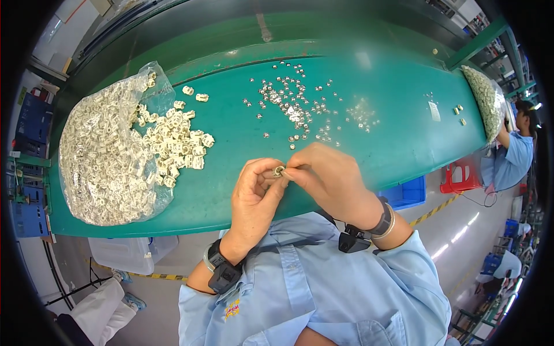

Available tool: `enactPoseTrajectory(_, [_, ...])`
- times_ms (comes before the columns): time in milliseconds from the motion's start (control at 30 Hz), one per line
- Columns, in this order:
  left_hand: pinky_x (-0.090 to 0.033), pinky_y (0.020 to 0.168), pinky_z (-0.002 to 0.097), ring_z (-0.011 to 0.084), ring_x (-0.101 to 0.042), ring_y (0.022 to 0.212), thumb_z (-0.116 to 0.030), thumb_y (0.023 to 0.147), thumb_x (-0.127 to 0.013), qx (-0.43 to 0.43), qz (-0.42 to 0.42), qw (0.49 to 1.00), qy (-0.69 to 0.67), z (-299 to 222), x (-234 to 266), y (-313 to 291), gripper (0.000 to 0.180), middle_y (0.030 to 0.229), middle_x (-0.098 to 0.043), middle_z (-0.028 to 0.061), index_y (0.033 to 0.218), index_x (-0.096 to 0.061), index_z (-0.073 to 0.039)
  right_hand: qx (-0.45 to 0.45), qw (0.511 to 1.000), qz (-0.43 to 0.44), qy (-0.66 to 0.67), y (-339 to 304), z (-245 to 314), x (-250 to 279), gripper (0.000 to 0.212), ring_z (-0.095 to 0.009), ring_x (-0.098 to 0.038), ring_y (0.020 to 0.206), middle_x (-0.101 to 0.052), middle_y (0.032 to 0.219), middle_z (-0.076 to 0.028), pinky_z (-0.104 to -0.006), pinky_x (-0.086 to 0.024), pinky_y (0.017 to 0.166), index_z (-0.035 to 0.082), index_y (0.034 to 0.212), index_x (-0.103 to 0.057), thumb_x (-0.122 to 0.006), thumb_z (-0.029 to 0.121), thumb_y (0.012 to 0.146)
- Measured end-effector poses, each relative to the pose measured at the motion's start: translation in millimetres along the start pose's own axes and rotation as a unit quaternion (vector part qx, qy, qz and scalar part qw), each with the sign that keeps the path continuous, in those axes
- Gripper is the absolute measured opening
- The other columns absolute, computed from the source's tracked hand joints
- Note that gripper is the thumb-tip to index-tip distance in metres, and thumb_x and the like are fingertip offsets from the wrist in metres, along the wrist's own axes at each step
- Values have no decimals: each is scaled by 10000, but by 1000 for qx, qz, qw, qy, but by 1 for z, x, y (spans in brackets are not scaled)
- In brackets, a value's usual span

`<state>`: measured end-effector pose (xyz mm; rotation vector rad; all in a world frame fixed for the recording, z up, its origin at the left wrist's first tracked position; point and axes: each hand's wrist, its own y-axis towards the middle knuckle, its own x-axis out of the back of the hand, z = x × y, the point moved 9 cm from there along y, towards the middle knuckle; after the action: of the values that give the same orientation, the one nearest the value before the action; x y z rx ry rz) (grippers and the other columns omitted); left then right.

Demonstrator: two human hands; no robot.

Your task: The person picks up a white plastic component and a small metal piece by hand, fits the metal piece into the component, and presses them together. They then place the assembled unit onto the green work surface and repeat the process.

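My left hand [254,193] pinches a small cream plastic part [279,171] between thumb and fingers, above the near edge of the green table. Thumb and forefinger of my right hand [332,173] are pressed together at the part's right side. Whatever those right fingertips hold is too small and covered to make out. Beyond my hands lie many small shiny metal pieces [294,112], loosely scattered. To the left, a heap of cream plastic parts [179,141] spills from a large clear plastic bag [104,155] full of the same parts.
The green tabletop [231,115] curves across the view. At its right end stand another full bag [482,101] and a few loose parts [459,109]. A blue bin [407,193] and red stool [460,176] are below the edge; a co-worker [511,153] is far right.
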<state>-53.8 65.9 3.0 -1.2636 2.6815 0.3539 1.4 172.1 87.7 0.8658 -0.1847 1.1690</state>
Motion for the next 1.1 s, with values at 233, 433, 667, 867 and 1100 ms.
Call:
enactPoseTrajectory(233, [-523, 842, 263, 137, -595, 993, 111, 875, -579, 0, 5, 1000, -2, 4, 1, 0, 280, 1114, -512, 67, 1127, -530, -1, 11, 1000, -29, 1, 1, -1, 0, 147, -246, -587, 626, -591, 740, -86, -348, -464, 532, 34, 870, -601, -712, 117, 821])
enactPoseTrajectory(433, [-524, 853, 271, 142, -593, 1003, 119, 871, -574, 8, 7, 1000, 6, 4, 1, 0, 290, 1125, -504, 70, 1133, -532, 1, 13, 999, -32, -1, 2, -2, 0, 149, -244, -586, 620, -590, 736, -88, -346, -464, 529, 32, 865, -601, -711, 124, 826])
enactPoseTrajectory(667, [-523, 864, 280, 150, -593, 1013, 125, 870, -566, 5, 11, 1000, 7, 5, 0, -1, 300, 1133, -498, 75, 1140, -531, 0, 18, 1000, -25, -2, 2, 0, -1, 142, -244, -578, 608, -582, 726, -90, -347, -455, 520, 31, 864, -601, -708, 119, 831])
enactPoseTrajectory(867, [-522, 869, 282, 158, -594, 1021, 130, 866, -564, 4, 12, 1000, 9, 5, 0, -1, 308, 1138, -495, 78, 1144, -530, 1, 21, 999, -31, 2, 1, -1, -1, 142, -246, -572, 605, -577, 722, -91, -348, -451, 517, 29, 863, -600, -708, 114, 829])
enactPoseTrajectory(1100, [-522, 871, 282, 165, -595, 1025, 135, 861, -564, 2, 10, 1000, 1, 5, 0, -1, 321, 1147, -489, 80, 1150, -529, 2, 12, 1000, -19, -7, 2, -2, -3, 144, -245, -571, 611, -577, 724, -90, -348, -453, 521, 27, 862, -599, -709, 113, 827])
